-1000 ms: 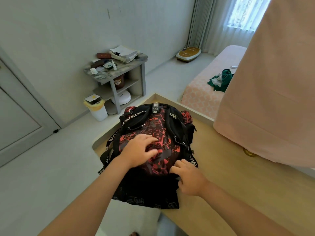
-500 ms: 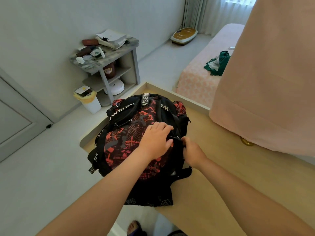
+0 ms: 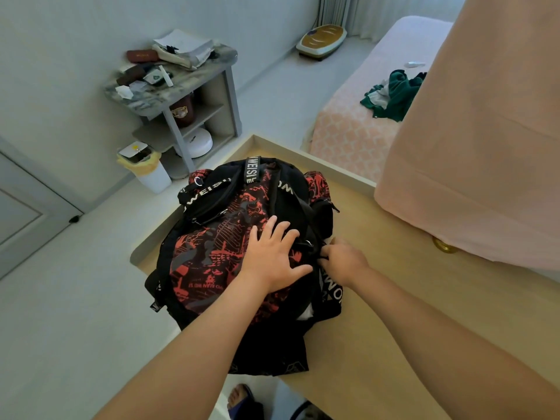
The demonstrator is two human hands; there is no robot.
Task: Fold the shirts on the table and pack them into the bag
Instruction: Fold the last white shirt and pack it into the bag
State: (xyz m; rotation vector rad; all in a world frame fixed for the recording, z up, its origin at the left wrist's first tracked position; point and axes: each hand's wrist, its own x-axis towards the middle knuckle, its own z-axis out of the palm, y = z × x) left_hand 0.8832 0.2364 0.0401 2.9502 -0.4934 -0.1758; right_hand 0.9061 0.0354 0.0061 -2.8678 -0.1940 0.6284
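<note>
A black and red patterned backpack [image 3: 212,247] lies on the corner of a light wooden table [image 3: 378,328], its lettered straps toward the far end. My left hand [image 3: 272,256] presses flat on the bag's top with fingers spread. My right hand [image 3: 341,259] is at the bag's right side, fingers curled and pinching the zipper pull. A sliver of white shows in the bag's side opening below my right hand. No shirt lies on the table.
A pink cloth-covered object [image 3: 478,140] stands on the table at right. A bed [image 3: 357,122] with green clothes [image 3: 394,92] is beyond. A grey shelf [image 3: 175,86] with clutter and a small bin [image 3: 148,168] stand by the wall.
My left hand has slid from the bag's middle toward its right side. My right hand has moved up along the bag's right edge, away from me, with the zipper.
</note>
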